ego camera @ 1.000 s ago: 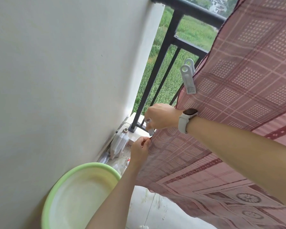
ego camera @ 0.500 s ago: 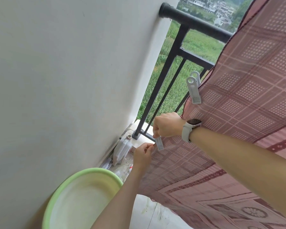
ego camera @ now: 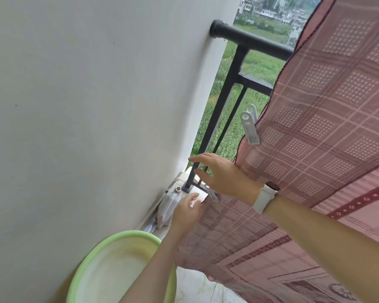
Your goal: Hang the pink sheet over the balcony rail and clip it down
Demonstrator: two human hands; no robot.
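While the right hand (ego camera: 225,178) spreads wide, the small white plastic clip (ego camera: 212,195) sits just under it on the pink checked sheet (ego camera: 315,127) edge, left hand (ego camera: 187,212) relaxed beside.

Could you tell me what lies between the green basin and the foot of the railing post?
In the head view, a whitish plastic jug lies against the wall between the green basin and the railing post; the left hand hovers just beside it.
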